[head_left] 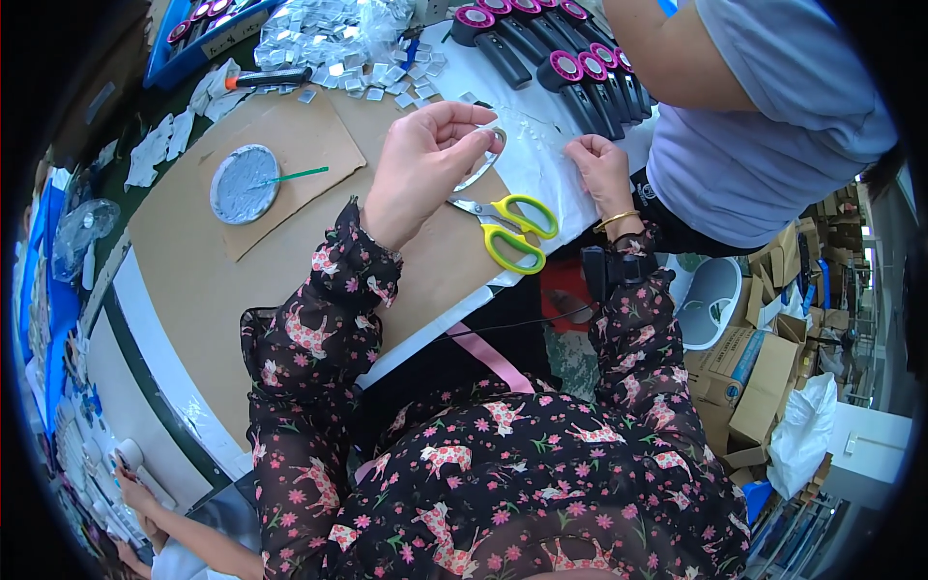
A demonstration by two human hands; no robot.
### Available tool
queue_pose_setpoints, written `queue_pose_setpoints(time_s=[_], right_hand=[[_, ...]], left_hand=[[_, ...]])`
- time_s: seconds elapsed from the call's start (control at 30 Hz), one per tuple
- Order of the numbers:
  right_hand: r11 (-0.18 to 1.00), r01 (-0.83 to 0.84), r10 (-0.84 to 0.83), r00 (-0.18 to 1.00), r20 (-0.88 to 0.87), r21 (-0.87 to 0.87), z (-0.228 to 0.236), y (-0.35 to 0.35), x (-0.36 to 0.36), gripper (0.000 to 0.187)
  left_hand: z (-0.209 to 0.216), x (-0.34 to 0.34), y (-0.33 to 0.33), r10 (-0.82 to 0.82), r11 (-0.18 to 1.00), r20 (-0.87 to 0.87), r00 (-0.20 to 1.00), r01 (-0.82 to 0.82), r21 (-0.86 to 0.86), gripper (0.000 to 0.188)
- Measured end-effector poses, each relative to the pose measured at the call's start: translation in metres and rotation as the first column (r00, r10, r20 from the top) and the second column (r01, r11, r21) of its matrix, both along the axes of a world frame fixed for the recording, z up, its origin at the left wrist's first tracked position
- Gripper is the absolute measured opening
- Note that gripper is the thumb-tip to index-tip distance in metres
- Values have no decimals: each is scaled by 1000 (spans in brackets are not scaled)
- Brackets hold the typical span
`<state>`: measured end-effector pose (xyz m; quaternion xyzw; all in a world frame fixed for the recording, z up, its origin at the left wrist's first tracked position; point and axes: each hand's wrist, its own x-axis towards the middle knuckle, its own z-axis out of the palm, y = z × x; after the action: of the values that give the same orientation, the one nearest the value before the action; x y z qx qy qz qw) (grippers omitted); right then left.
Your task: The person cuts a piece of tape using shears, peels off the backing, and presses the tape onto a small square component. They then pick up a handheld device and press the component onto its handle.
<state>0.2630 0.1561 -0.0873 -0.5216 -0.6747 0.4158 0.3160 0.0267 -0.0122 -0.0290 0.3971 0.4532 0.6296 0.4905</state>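
Raised over the worktable, my left hand [425, 159] pinches a thin, pale ring-shaped piece [480, 172] between thumb and fingers; its exact kind is unclear. My right hand [604, 172] is off to the right above the white plastic sheet, thumb and fingertips drawn together. Whether anything small sits in them cannot be made out. Just below the ring piece lies a pair of scissors [517, 232] with yellow-green handles, partly spread. Left of my left hand, a round dish of grey paste [244, 184] with a green stick [295, 176] across it rests on cardboard [333, 140].
Small shiny square pieces [377, 77] are heaped at the back beside a black-and-orange tool [271, 77]. Several black hair-dryer-like devices [585, 77] with magenta rims lie at the back right. A co-worker [764, 145] is close on my right, near a white bin [710, 304] and boxes [764, 387].
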Motion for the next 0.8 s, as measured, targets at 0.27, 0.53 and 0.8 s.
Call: queue_pose_setpoints(time_s=[0.27, 0.53, 0.8], right_hand=[[989, -126, 138, 972, -190, 76, 26, -39, -6, 12], [949, -317, 299, 888, -348, 8, 67, -89, -29, 16], [936, -350, 316, 867, -386, -21, 65, -91, -30, 16]], left_hand=[[2, 6, 0, -70, 998, -17, 997, 70, 7, 29], [0, 15, -2, -156, 988, -49, 987, 157, 10, 28], [4, 17, -4, -184, 983, -82, 980, 185, 6, 24]])
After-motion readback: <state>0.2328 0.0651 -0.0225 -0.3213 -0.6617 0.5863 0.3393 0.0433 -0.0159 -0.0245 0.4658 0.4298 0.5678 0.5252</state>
